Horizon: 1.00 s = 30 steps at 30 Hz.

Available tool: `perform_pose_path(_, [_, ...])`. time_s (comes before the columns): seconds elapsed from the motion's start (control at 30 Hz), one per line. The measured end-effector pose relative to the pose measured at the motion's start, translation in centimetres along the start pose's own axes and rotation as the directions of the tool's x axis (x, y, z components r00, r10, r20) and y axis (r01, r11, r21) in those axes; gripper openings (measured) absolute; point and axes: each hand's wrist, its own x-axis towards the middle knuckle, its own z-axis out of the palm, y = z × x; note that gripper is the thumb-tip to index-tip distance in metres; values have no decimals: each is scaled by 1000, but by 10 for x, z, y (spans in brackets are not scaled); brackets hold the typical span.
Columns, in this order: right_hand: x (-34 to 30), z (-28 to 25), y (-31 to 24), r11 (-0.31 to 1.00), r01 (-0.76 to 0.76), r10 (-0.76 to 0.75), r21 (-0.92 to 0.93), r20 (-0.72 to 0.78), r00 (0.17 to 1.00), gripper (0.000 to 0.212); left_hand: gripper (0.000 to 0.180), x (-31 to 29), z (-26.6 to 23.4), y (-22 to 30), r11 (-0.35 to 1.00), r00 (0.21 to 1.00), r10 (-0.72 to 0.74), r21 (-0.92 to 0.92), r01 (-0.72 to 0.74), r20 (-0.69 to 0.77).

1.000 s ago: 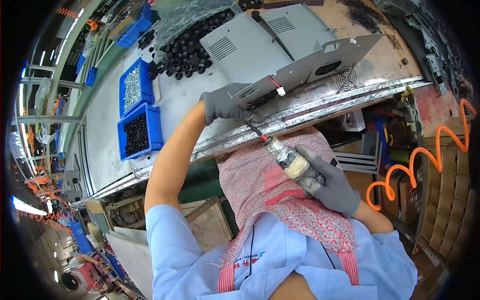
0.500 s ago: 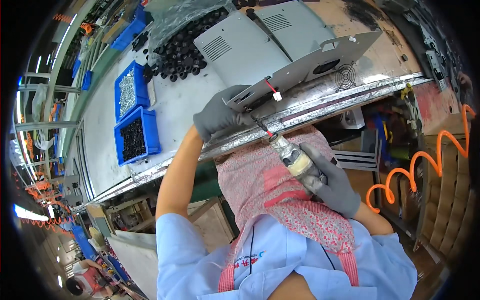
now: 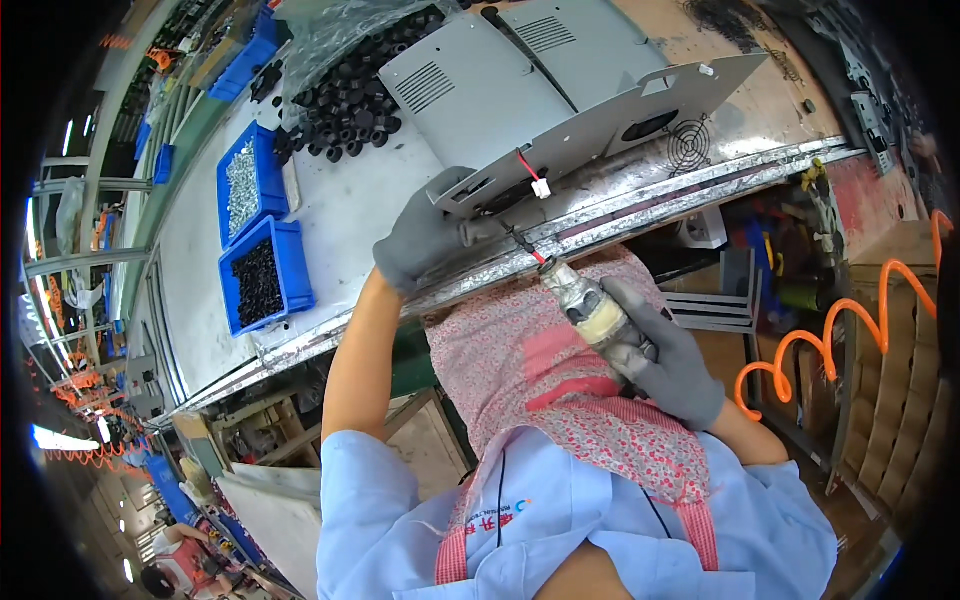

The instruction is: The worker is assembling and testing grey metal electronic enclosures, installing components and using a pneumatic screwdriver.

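Note:
My left hand (image 3: 412, 240), in a grey glove, grips the left end of a thin grey metal panel (image 3: 592, 135), held tilted at the bench's near edge. From the panel hangs a short red wire with a white connector (image 3: 541, 187). In my gloved right hand (image 3: 678, 365) is a power screwdriver (image 3: 588, 308) with a worn, tape-wrapped body. Its dark bit, red near the nose, points up and left to the panel's lower left end, close to my left fingers. Whether the bit touches a screw is too small to tell.
Two grey vented housings (image 3: 470, 90) lie behind the panel. Black caps (image 3: 350, 115) are heaped beside them. Left stand blue bins, one with silvery screws (image 3: 243, 190), one with black screws (image 3: 258, 283). A round fan grille (image 3: 688, 147) lies right; an orange coiled hose (image 3: 828, 335) hangs there.
The panel and my left hand have shifted slightly left, partly with the whole view. The screwdriver's tip stays near the panel's lower left end. Both grips are unchanged.

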Motion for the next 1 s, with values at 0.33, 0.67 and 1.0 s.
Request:
perform_pose_path(0.33, [-6, -7, -6, 986, -144, 139, 83, 64, 988, 66, 68, -3, -16, 1, 926, 976, -186, -311, 212, 113])
perform_pose_path(0.67, [-6, -6, -1, 997, -52, 53, -55, 16, 998, 66, 44, -2, 0, 3, 997, 996, -79, -13, 79, -35])
perform_pose_path(1.0, [-10, -7, -6, 988, -64, 69, -140, 30, 997, 67, 77, 0, -15, -1, 999, 981, 54, -1, -54, 184])
